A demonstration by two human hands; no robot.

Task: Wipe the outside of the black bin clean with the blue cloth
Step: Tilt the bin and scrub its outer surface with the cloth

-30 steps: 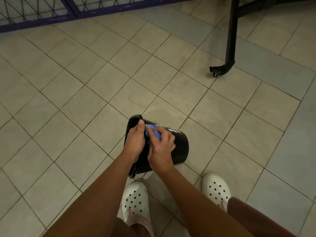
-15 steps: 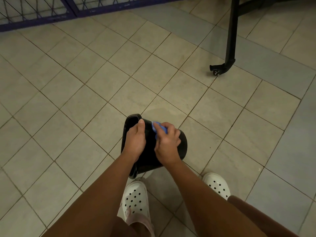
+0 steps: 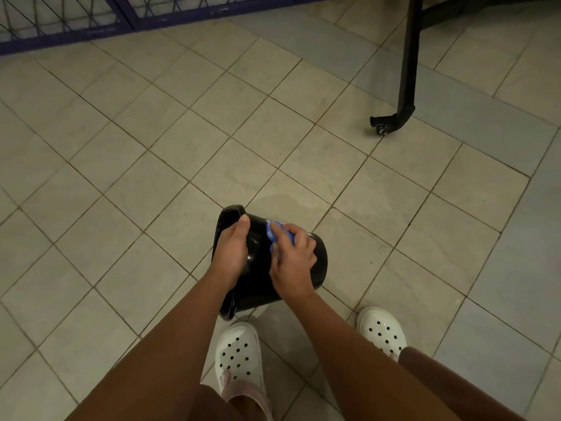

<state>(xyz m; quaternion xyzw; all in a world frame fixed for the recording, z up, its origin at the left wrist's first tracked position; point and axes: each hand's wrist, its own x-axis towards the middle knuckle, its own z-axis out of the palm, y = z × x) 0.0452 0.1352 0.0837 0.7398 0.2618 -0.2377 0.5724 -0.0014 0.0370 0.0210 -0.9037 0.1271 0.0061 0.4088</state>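
Observation:
The small black bin (image 3: pixel 258 287) lies on its side on the tiled floor, its open mouth to the left and its base to the right. My left hand (image 3: pixel 229 250) grips the bin near the rim, thumb on top. My right hand (image 3: pixel 293 259) holds the bunched blue cloth (image 3: pixel 274 230) and presses it against the upper side wall of the bin. Most of the cloth is hidden under my fingers.
My feet in white perforated clogs (image 3: pixel 238 355) stand just behind the bin. A black metal leg with a caster wheel (image 3: pixel 382 127) stands at the upper right. A purple mesh fence (image 3: pixel 91 22) runs along the far edge of the floor.
My right hand with the cloth has slid along the bin's wall, first toward the base, then back toward the rim. The bin shifted slightly. My left hand kept its hold.

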